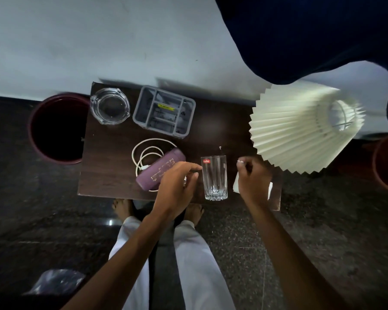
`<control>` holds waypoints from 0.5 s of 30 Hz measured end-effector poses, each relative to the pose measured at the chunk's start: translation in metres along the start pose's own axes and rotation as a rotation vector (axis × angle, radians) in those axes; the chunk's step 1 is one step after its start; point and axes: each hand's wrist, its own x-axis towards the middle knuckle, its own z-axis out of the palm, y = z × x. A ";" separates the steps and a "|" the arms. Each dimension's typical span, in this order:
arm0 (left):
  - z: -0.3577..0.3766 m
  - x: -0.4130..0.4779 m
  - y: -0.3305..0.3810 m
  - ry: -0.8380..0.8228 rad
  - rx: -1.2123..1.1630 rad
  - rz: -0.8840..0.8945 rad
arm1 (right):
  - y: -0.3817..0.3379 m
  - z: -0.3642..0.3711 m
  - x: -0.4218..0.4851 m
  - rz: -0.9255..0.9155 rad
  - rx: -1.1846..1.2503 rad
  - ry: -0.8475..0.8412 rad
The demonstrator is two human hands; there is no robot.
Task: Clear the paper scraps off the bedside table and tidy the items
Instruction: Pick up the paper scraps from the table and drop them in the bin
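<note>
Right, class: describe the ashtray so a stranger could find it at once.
Start at the dark wooden bedside table. Go to its far left corner, beside the grey organiser. The ashtray is the low, thick clear-glass dish with notched corners, unlike the tall drinking glass.

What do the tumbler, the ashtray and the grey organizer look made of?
Tumbler: clear glass, see-through with cut facets at the base. Ashtray: thick clear glass, with bright glints on its faceted rim. Organizer: probably matte grey plastic, with thin moulded dividers and no shine.

Bedroom, bedside corner: dark wood bedside table (112, 153) against pale wall (76, 41); pleated lamp shade (300, 130) right; glass ashtray (109, 106) far left.
</note>
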 end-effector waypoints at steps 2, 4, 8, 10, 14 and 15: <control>-0.002 -0.001 0.003 0.001 -0.039 -0.046 | -0.009 -0.003 -0.016 0.021 0.024 0.013; -0.007 -0.004 0.005 0.006 -0.154 -0.157 | -0.022 -0.003 -0.035 -0.012 0.067 -0.003; -0.025 -0.009 0.007 -0.001 -0.510 -0.407 | -0.060 0.009 -0.067 -0.126 0.135 -0.054; -0.039 -0.011 0.005 0.012 -0.638 -0.447 | -0.080 0.022 -0.079 -0.176 0.146 -0.125; -0.070 -0.018 -0.007 0.079 -0.783 -0.450 | -0.115 0.054 -0.091 -0.213 0.164 -0.248; -0.078 -0.019 -0.012 0.109 -0.797 -0.457 | -0.122 0.063 -0.092 -0.213 0.163 -0.258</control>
